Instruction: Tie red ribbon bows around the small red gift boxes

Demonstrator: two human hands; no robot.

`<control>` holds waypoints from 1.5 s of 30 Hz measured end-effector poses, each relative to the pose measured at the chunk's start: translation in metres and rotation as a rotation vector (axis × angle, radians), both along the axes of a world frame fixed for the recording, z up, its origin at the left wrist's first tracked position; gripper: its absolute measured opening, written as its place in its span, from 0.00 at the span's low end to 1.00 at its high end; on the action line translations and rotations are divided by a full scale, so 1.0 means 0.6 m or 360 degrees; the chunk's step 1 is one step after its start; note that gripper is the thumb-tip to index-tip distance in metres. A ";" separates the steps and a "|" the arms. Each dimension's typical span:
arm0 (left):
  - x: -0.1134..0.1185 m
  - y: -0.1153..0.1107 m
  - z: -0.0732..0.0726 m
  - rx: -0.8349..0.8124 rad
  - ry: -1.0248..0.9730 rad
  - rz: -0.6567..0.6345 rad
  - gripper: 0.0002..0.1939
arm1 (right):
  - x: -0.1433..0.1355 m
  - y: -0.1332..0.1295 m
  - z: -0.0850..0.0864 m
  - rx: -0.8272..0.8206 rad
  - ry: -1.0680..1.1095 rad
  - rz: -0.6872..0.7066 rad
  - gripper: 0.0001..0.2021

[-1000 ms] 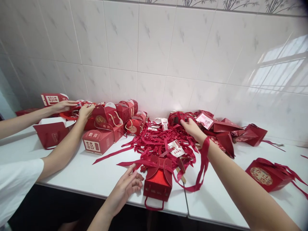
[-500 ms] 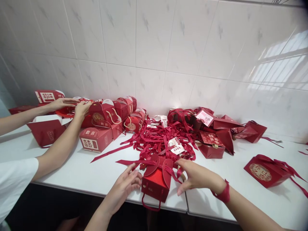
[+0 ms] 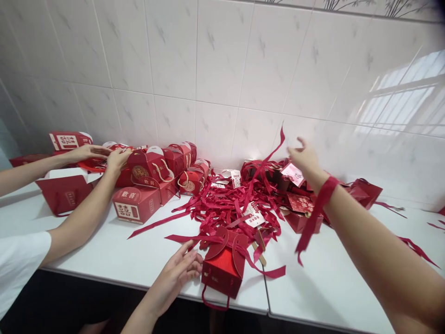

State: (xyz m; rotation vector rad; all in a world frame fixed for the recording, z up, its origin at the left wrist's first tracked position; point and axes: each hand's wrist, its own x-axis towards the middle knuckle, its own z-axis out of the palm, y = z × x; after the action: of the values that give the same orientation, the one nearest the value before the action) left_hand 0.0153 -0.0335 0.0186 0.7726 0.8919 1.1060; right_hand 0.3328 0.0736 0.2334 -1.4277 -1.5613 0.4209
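A small red box [image 3: 224, 271] with round interlocking flaps and a cord handle stands at the table's front edge, a dark red ribbon [image 3: 271, 272] running across its top. Just left of it is my left hand [image 3: 177, 271], fingers spread, holding nothing. My right hand [image 3: 304, 155] is raised above the back right of the ribbon heap [image 3: 239, 202], fingers apart and slightly blurred. A loose ribbon strip [image 3: 276, 148] stands in the air left of that hand, without visible contact. Another ribbon [image 3: 318, 215] hangs from my right wrist.
At the left, another person's hands [image 3: 118, 160] work among red boxes, near an open box [image 3: 66, 192]. Stacked boxes [image 3: 137, 204] stand left of the heap. Red bags [image 3: 302, 208] lie behind my right arm. White tags [image 3: 254, 214] rest on the ribbons. A tiled wall stands behind.
My right hand has left the box's right side and risen up and back over the heap. A ribbon strip is now in the air. My left hand has barely moved.
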 end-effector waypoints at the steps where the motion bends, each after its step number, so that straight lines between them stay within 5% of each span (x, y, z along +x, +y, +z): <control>1: 0.000 0.000 0.000 0.0000 -0.0001 -0.0006 0.33 | 0.003 0.005 0.023 0.0125 0.0040 -0.0203 0.20; 4: -0.002 0.002 -0.001 0.0012 -0.0003 -0.0032 0.31 | -0.004 -0.017 0.053 0.0082 -0.0284 -0.0356 0.16; 6: -0.002 0.004 -0.003 0.0017 -0.0007 -0.0052 0.29 | -0.021 -0.053 0.042 -0.0021 -0.0586 -0.0178 0.10; 14: -0.007 0.008 -0.005 0.0068 0.0101 -0.0075 0.22 | -0.067 -0.154 -0.119 -0.0647 -0.1001 0.0802 0.13; 17: 0.008 -0.011 0.015 0.0281 0.0453 0.0301 0.15 | -0.066 -0.146 -0.155 -0.0824 -0.1251 0.0870 0.13; 20: 0.058 -0.046 0.053 0.0758 0.0697 0.0637 0.12 | -0.075 -0.129 -0.162 -0.0766 -0.1476 0.0644 0.12; 24: 0.168 -0.078 0.095 0.1141 0.0909 -0.0247 0.09 | -0.111 -0.121 -0.155 -0.0621 -0.1599 0.0300 0.11; 29: 0.264 -0.071 0.093 0.1183 0.1135 -0.0283 0.18 | -0.135 -0.139 -0.154 -0.0573 -0.1595 0.0250 0.11; 32: 0.265 -0.061 0.106 0.1158 0.1118 -0.0484 0.21 | -0.121 -0.143 -0.160 -0.0561 -0.1486 0.0390 0.12; 36: 0.214 0.016 0.183 0.1025 0.0928 -0.0727 0.17 | -0.075 -0.133 -0.160 -0.0667 -0.1273 0.0906 0.09; 39: 0.153 0.122 0.248 0.1047 0.1019 0.0204 0.15 | -0.023 -0.112 -0.144 -0.0770 -0.0525 0.1023 0.15; 43: 0.062 0.198 0.270 0.0934 0.1057 0.0667 0.42 | 0.055 -0.076 -0.119 -0.0479 0.0998 0.0391 0.13; 45: 0.021 0.181 0.252 0.0929 0.1025 0.0811 0.39 | 0.082 -0.070 -0.115 -0.0463 0.1272 0.0243 0.10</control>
State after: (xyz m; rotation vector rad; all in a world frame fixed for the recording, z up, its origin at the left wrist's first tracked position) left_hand 0.0280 0.0751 0.1698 1.4895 1.3745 1.6402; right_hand 0.3820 0.0318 0.1645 -1.1273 -0.9701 1.1841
